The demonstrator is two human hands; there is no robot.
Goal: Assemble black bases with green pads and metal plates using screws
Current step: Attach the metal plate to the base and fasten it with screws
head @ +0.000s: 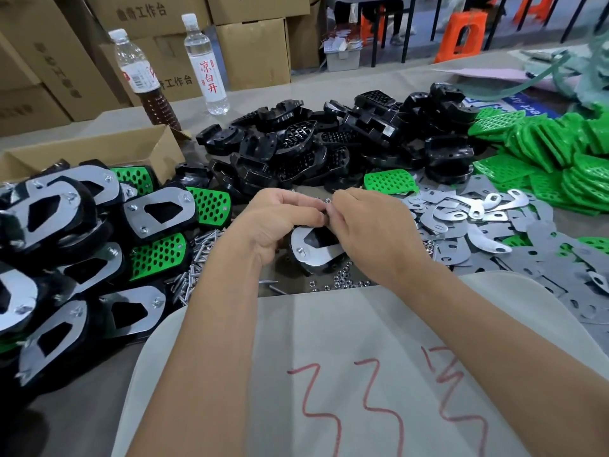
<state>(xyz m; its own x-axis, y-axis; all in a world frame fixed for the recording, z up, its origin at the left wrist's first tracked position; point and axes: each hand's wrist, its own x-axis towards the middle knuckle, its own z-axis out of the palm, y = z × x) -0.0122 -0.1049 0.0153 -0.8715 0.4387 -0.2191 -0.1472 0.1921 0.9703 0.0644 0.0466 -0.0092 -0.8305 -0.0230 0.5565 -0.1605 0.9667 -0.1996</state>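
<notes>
A black base with a metal plate (316,255) on top lies on the table under both hands; one screw shows in the plate's near left corner. My left hand (280,222) curls over its left side, fingers bent toward the middle. My right hand (365,229) meets it from the right, and a small nut (328,200) shows at the fingertips of both hands. Loose black bases (329,146) are heaped behind. Green pads (540,153) lie at the right, with one single green pad (389,181) just beyond my right hand. Flat metal plates (478,219) cover the table on the right.
Finished assemblies (82,232) are stacked at the left beside a cardboard box (99,150). Loose screws (194,268) and nuts (342,282) lie near the workpiece. Two bottles (206,64) stand at the back before cartons. A pale cloth with red marks (346,374) covers the near edge.
</notes>
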